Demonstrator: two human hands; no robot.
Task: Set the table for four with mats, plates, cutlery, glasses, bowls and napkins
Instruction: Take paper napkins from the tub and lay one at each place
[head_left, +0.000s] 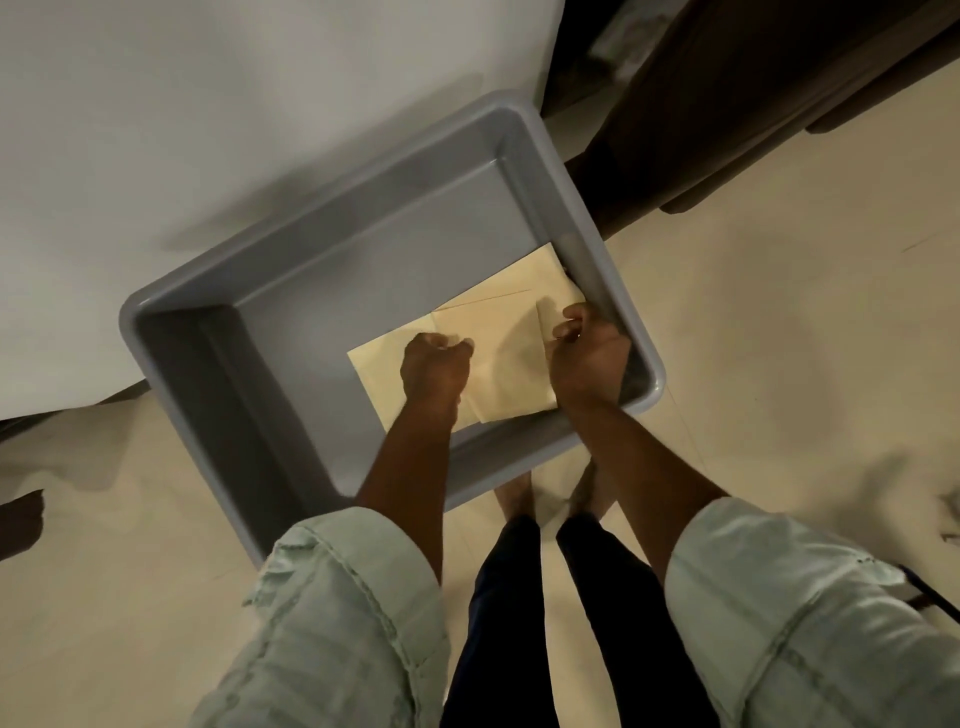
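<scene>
Two hands reach into a grey tub (311, 291) on the floor: the left hand (435, 366) and right hand (587, 353), fingers curled, each pinch cream napkins (511, 332) lying at the tub's right end

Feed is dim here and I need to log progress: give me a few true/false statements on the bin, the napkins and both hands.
1. The grey plastic bin sits on the floor. True.
2. Cream folded napkins lie in the bin. True.
3. The bin also holds plates and glasses. False: only napkins are visible inside.
4. The left hand hangs outside the bin. False: it is inside, fingers curled at the napkins.
5. The right hand is curled at a napkin edge. True.
</scene>
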